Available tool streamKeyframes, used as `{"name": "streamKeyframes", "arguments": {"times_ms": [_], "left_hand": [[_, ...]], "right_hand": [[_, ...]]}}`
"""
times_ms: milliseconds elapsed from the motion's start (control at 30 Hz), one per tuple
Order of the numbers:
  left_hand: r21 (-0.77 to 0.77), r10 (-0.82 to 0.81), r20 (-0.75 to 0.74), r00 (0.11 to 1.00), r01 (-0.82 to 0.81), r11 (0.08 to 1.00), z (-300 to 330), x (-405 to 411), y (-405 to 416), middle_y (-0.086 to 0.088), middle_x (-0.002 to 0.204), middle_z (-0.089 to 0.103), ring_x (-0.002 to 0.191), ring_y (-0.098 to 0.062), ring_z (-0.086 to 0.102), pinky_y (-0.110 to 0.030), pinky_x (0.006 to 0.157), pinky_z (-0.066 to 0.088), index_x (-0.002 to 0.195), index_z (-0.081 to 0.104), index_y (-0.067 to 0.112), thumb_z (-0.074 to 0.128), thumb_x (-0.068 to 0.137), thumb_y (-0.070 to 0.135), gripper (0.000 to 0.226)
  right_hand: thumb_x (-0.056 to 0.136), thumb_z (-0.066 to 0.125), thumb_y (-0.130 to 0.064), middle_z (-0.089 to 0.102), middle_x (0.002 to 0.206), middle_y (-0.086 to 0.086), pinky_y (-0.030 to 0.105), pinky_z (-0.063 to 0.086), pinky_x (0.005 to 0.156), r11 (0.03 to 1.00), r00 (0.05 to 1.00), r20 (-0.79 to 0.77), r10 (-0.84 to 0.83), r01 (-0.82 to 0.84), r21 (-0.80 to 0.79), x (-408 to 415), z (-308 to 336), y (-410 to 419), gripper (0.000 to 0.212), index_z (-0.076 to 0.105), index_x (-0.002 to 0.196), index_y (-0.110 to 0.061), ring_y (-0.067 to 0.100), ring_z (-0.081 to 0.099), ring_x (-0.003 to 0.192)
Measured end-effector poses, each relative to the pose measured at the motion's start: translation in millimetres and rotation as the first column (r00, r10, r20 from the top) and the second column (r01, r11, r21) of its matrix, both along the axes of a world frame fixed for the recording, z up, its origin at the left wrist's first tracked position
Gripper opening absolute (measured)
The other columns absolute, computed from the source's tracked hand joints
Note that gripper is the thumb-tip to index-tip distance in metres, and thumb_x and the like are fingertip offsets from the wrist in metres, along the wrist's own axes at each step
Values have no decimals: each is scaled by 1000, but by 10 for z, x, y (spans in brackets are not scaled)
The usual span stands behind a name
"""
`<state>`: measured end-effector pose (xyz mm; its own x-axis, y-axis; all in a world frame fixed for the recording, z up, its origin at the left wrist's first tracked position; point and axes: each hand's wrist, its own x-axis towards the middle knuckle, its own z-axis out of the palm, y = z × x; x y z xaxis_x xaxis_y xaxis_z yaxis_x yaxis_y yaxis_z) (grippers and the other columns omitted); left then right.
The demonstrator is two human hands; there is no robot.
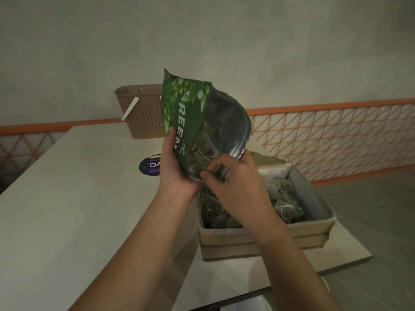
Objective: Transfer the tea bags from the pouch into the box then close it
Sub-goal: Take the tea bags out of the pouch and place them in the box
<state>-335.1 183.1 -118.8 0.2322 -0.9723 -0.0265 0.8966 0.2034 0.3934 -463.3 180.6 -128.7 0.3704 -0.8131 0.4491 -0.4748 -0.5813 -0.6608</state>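
A green tea pouch point(190, 113) with leaf print is held upside down above the open beige box point(265, 236). My left hand point(173, 167) grips the pouch by its left edge. My right hand point(233, 182) has its fingers curled at the pouch's open mouth, pinching tea bags point(202, 162) that show through the clear side. Several more tea bags point(285, 198) with strings lie inside the box. The box's lid point(269, 162) stands open at the far side.
A brown perforated basket point(141, 108) with a white handle stands at the table's far edge. A round purple sticker point(149, 168) lies on the white table point(67, 198). An orange lattice railing point(336, 135) runs behind. The table's right edge is close beside the box.
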Motion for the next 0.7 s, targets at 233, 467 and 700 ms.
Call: {"name": "streamKeyframes", "arguments": {"times_ms": [233, 467, 700], "left_hand": [[19, -4, 5, 1000, 3, 1000, 20, -6, 27, -25, 116, 73, 103, -42, 73, -53, 78, 62, 116, 73, 7, 51, 96, 59, 59], [-58, -24, -4, 1000, 24, 998, -86, 126, -75, -17, 142, 61, 136, -38, 54, -52, 119, 36, 142, 61, 15, 56, 95, 54, 61], [-75, -57, -11, 998, 56, 996, -68, 135, -78, -13, 144, 61, 136, -35, 55, -51, 114, 43, 144, 59, 17, 52, 98, 56, 61]], "right_hand": [[86, 71, -29, 58, 103, -8, 17, 50, 80, 992, 925, 372, 75, -108, 68, -194, 137, -8, 5, 67, 86, -25, 5, 60, 94], [92, 64, -16, 71, 83, 2, 25, 54, 65, 939, 808, 585, 68, -251, 236, -394, 212, -40, 3, 62, 90, -15, 14, 68, 75], [90, 69, -19, 71, 79, 3, 42, 55, 68, 941, 912, 402, 85, -206, 268, -412, 134, -57, 12, 61, 98, -24, 24, 67, 74]]}}
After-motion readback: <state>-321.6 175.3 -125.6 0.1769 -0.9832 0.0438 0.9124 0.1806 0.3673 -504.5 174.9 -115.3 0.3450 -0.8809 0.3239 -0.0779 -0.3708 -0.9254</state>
